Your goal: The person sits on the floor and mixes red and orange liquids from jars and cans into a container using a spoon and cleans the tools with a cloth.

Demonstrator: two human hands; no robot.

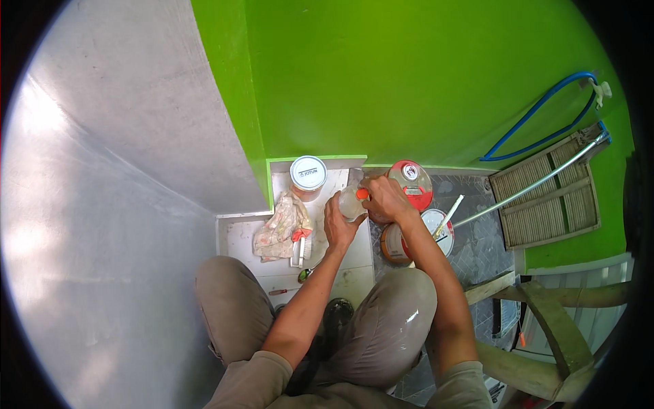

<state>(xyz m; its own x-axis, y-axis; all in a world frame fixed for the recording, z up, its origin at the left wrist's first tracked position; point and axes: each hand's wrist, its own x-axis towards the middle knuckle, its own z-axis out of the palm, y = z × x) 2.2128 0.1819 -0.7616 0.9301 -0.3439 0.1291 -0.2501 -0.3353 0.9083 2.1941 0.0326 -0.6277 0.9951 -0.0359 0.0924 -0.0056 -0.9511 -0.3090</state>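
Between my knees and the green wall, my left hand (339, 225) is wrapped round a translucent whitish plastic bottle (350, 203). My right hand (387, 198) has its fingers closed at the bottle's orange cap (362, 194); some of its fingertips are hidden. Just beyond the right hand stands a red-topped round metal can (419, 198) with a pale screw cap. Left of the bottle, a tub (308, 174) with a white lid sits on white tile. A stained, crumpled rag (278, 228) lies nearer me, with a white-handled brush (298, 253) at its edge.
Beside my right forearm are a brownish can (393, 245) and a white-lidded can (443, 238) with a pale stick (449, 213) across it. A metal pole (531, 193) leans by a slatted panel (545, 198), below a blue hose (538, 112). Wooden beams (555, 327) stand lower right.
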